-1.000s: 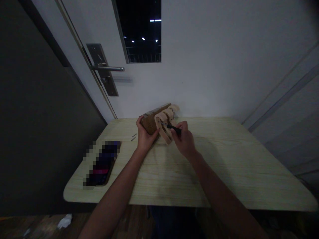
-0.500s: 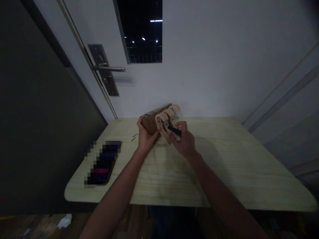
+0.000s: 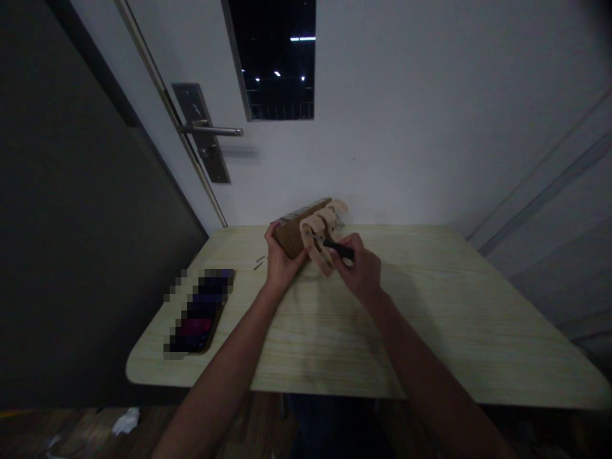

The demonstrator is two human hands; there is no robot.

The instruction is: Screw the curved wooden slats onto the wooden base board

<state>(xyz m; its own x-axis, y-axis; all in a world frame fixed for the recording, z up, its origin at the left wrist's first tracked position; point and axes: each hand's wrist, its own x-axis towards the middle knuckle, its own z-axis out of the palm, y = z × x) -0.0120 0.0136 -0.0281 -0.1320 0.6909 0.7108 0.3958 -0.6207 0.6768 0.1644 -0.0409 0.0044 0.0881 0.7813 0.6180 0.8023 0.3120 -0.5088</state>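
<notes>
My left hand (image 3: 283, 258) is closed around the near end of a brown box-like block (image 3: 291, 238), its thumb reaching toward a pale, curved piece with several rounded loops (image 3: 314, 225). That piece lies against the block's right face, and the block is tilted. In my right hand (image 3: 359, 264) is a screwdriver (image 3: 339, 248), gripped by its black handle. Its thin shaft points left into the first loop, near a dark hole; whether the tip touches a screw is too small to tell.
Small screws or nails (image 3: 259, 262) lie left of my left hand. A phone (image 3: 203, 312), partly pixelated, rests on the left of the pale wood-grain table (image 3: 430, 319). Behind the table stands a white door with a metal handle (image 3: 215, 131) and a dark window.
My right hand has shifted slightly to the right, its fingers now farther back on the screwdriver handle. The whole view has moved a little; my left hand still grips the block.
</notes>
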